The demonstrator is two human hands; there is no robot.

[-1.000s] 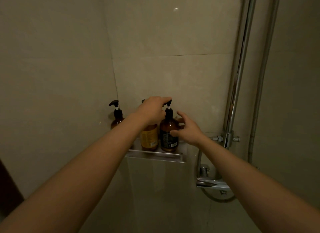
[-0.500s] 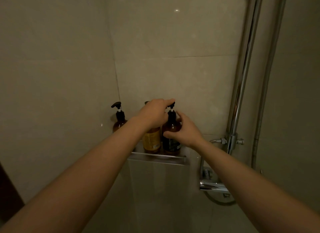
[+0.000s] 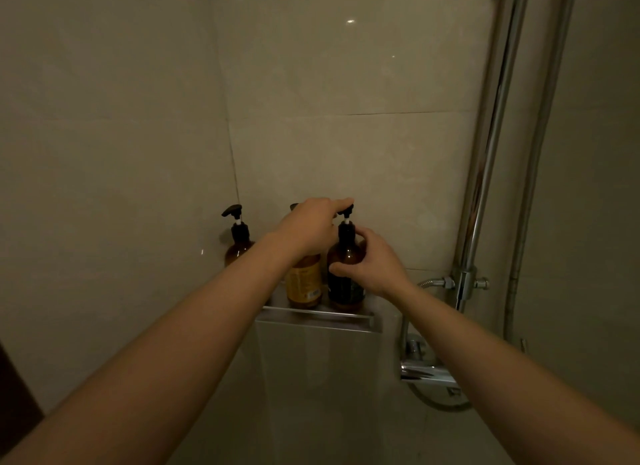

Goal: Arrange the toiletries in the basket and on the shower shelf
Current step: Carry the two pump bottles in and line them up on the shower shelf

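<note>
Hands on the dark-label pump bottle

Fingers of the right hand [image 3: 375, 267] wrap the amber dark-label bottle [image 3: 346, 274], which stands on the shower shelf [image 3: 318, 317]. Above it, the left hand [image 3: 310, 227] pinches the bottle's pump head [image 3: 346, 209]. Under the left wrist stands a yellow-label bottle [image 3: 304, 282]; a third pump bottle [image 3: 239, 236] stands further left.

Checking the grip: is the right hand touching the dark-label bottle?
Touching. The head view shows the right hand wrapped around the dark-label bottle, thumb pressed on its front, no gap.
</note>
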